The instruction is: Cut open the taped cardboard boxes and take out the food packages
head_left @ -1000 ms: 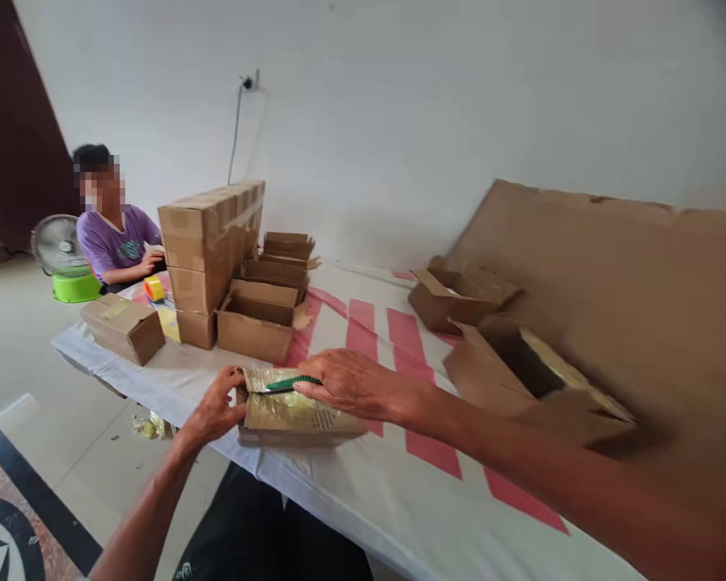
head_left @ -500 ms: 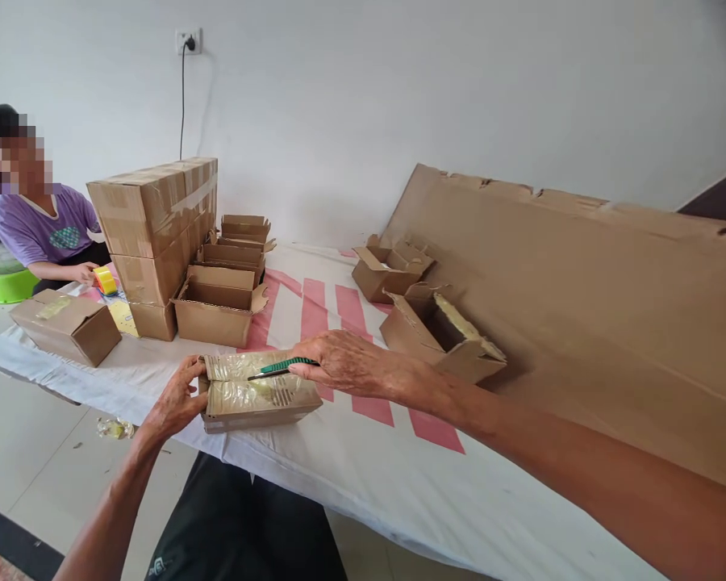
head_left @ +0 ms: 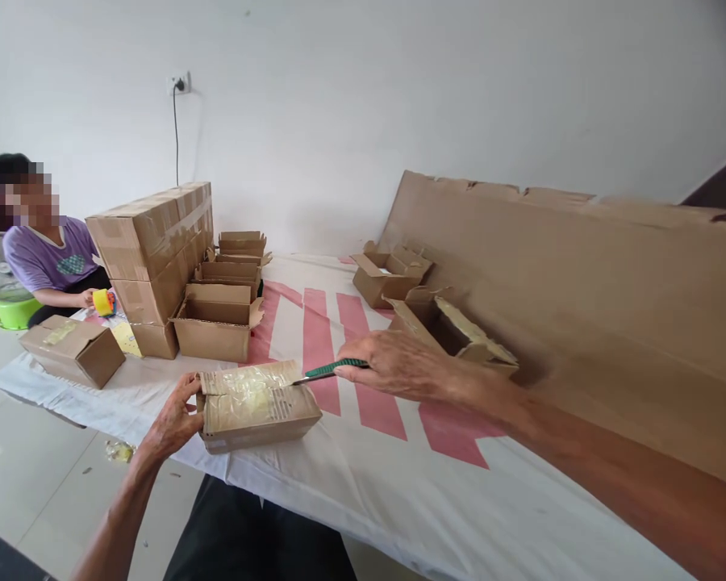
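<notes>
A taped box [head_left: 257, 406] on the desk [head_left: 363, 484] is gripped at its end by the left hand [head_left: 173, 420]; a green knife [head_left: 327, 371] is held closed-fisted in the right hand [head_left: 399, 363], its tip at the box's top edge.

Between the two hands, left [head_left: 173, 420] and right [head_left: 399, 365], lie one taped box [head_left: 257, 407] and one green cutter [head_left: 330, 370]. Beyond the left hand: one stack [head_left: 151, 258] of sealed boxes, three open boxes [head_left: 218, 319] in a row, one closed box [head_left: 73, 349]. Beyond the right hand: two open boxes [head_left: 393, 274], one large cardboard sheet [head_left: 581, 274]. Far left, one person [head_left: 42, 258] holds one yellow tape roll [head_left: 102, 302].
</notes>
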Motion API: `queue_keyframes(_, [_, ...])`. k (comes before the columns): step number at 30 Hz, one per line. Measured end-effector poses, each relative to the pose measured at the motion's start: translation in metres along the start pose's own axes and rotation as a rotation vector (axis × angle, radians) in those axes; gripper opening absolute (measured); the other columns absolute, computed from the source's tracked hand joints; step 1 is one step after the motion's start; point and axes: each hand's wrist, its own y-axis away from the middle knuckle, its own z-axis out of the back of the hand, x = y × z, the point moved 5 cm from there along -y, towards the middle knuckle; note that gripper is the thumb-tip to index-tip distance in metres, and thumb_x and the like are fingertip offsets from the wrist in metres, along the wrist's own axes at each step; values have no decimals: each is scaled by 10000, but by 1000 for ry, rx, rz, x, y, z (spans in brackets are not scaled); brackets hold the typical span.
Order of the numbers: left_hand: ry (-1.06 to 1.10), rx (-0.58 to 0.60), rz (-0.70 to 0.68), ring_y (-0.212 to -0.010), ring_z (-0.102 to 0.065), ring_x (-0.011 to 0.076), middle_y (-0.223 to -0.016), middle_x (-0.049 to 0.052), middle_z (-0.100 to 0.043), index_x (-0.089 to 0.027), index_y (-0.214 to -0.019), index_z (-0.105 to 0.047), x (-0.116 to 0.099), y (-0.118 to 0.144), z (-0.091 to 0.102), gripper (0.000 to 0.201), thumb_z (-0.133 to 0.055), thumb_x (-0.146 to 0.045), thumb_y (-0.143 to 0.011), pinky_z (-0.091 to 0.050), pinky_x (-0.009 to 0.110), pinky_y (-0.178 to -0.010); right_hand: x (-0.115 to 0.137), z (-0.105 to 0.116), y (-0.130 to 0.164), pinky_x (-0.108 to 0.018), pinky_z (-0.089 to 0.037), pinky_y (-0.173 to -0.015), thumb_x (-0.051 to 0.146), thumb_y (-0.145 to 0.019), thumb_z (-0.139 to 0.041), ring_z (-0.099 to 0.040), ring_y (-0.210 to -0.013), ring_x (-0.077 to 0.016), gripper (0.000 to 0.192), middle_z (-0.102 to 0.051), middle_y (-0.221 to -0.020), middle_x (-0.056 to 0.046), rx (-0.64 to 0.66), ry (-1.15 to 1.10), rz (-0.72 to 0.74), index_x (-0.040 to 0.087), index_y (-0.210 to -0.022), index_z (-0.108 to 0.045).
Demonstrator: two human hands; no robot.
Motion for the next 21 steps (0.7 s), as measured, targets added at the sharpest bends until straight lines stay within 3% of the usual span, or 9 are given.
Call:
queue_keyframes(4, [-13,8,25,-1246,-591,270,-1484,73,-572,-292,-1228,-772,-4,3,0,482,-653,-219,-767,-535,346,-949,33,3,-7,-325,-419,-673,467,-1034,-498,-603,-698,-193,399,-720,-754,-36,17,-164,151,230,-892,-786])
queue_keyframes(9, [-16,9,28,-1242,-590,276,-1471,71,-578,-297,-1225,-775,-7,6,-2,462,-651,-238,-784,-528,356,-946,71,-19,-25,-325,-416,-696,384,-1021,-495,-617,-737,-196,362,-746,-803,-54,14,-177,235,216,-827,-751])
queue_keyframes(15, [8,7,33,-1233,-596,282,-1456,75,-575,-283,-1218,-777,-2,6,-5,477,-647,-221,-763,-531,366,-936,83,-27,-37,-331,-426,-758,347,-1034,-505,-661,-832,-212,323,-773,-900,-70,36,-145,270,209,-927,-777])
queue_keyframes(21, [19,18,29,-1242,-595,280,-1464,70,-565,-291,-1227,-771,0,7,-6,474,-644,-214,-777,-525,372,-949,93,-29,-43,-321,-407,-724,318,-1021,-516,-634,-756,-189,301,-762,-845,-51,32,-115,239,210,-844,-735])
